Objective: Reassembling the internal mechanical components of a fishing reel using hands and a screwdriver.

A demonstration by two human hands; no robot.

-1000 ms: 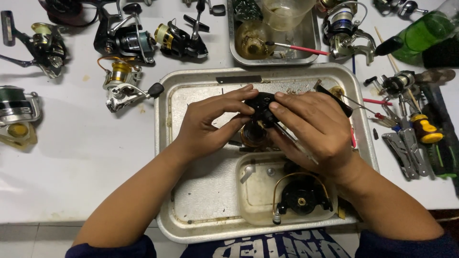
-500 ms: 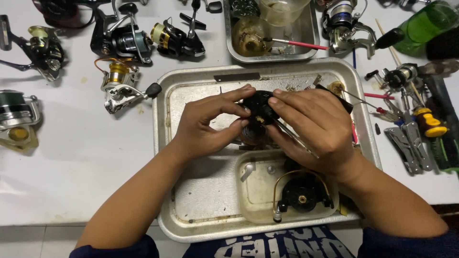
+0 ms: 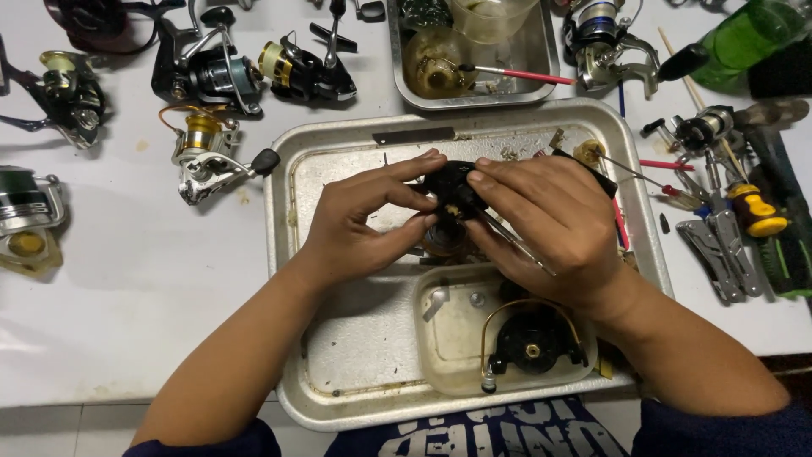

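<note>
Over a large metal tray (image 3: 355, 372), both my hands hold a small black reel body (image 3: 450, 193). My left hand (image 3: 359, 222) pinches its left side with thumb and fingers. From the right, my right hand (image 3: 554, 227) grips the same part, and a thin metal tool (image 3: 518, 244) runs under its fingers. Much of the part is hidden by my fingers. In the tray's near right corner a shallow plastic dish (image 3: 448, 338) holds a black rotor with a gold bail wire (image 3: 531, 338).
Several fishing reels (image 3: 211, 76) lie on the white table at the left and back. A smaller metal tray (image 3: 406, 85) with a jar and a red-handled brush stands behind. Pliers (image 3: 719, 245), a screwdriver with a yellow handle (image 3: 753, 207) and a green bottle (image 3: 744, 38) lie at the right.
Both hands stay on the black reel body, shifting only slightly over the tray.
</note>
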